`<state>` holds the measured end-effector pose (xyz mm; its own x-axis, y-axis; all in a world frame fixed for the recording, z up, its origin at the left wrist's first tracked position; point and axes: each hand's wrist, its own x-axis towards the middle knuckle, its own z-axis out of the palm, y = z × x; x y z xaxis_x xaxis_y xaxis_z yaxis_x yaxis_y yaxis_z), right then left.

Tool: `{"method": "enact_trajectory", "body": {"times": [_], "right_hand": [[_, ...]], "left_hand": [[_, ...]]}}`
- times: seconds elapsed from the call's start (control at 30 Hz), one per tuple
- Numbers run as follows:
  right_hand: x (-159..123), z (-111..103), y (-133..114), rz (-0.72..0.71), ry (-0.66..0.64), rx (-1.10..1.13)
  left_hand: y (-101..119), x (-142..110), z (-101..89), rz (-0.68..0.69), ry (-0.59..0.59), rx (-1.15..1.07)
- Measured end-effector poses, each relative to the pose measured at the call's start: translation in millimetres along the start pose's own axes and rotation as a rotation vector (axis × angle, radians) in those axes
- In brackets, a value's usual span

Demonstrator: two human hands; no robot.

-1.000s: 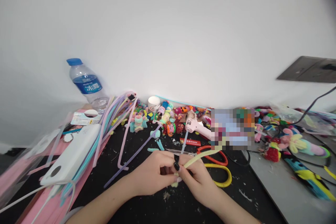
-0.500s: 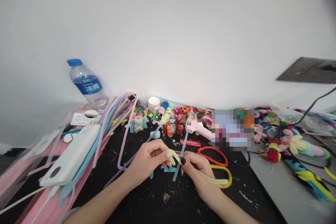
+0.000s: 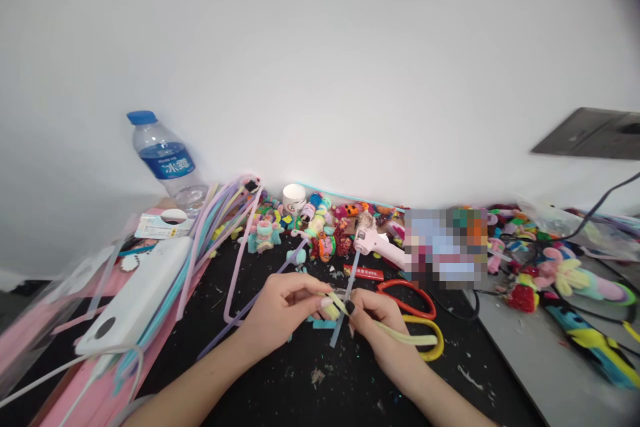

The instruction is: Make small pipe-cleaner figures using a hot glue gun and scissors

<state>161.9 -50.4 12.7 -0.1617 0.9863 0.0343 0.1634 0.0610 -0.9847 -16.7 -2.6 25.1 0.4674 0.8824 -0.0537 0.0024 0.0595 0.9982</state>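
A pale yellow pipe cleaner (image 3: 407, 335) runs between my hands, its long tail passing behind my right hand to the right. My left hand (image 3: 285, 310) pinches its folded end between thumb and fingertips. With thumb and forefinger, my right hand (image 3: 383, 327) grips the same strand a short way along. Just beyond the hands lies a pink glue gun (image 3: 375, 245); its translucent glue stick (image 3: 353, 273) points toward me, between the hands. Scissors with red and yellow handles (image 3: 433, 312) rest beside my right hand, their blades mostly hidden.
A bundle of pastel pipe cleaners (image 3: 217, 217) and a white power bank-like box (image 3: 137, 297) lie left. Behind stand a water bottle (image 3: 167, 160) and a white cup (image 3: 294, 199). Small fuzzy figures (image 3: 265, 233) line the wall. Cables and a fuzzy flower (image 3: 575, 277) lie right.
My left fingers have closed further over the folded end, and the yellow loop between the hands is now flatter and straighter. The right hand has barely moved.
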Motion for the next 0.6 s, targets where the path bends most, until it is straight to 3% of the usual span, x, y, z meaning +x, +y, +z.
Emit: {"method": "enact_trajectory", "body": {"times": [0.37, 0.6], "right_hand": [[2.0, -1.1, -2.5, -0.005, -0.012, -0.059], [2.9, -1.4, -1.7, -0.026, 0.127, -0.058]], "left_hand": [[4.1, -1.2, -0.4, -0.069, 0.054, -0.014], [2.3, 2.8, -7.0, -0.069, 0.090, -0.152]]}}
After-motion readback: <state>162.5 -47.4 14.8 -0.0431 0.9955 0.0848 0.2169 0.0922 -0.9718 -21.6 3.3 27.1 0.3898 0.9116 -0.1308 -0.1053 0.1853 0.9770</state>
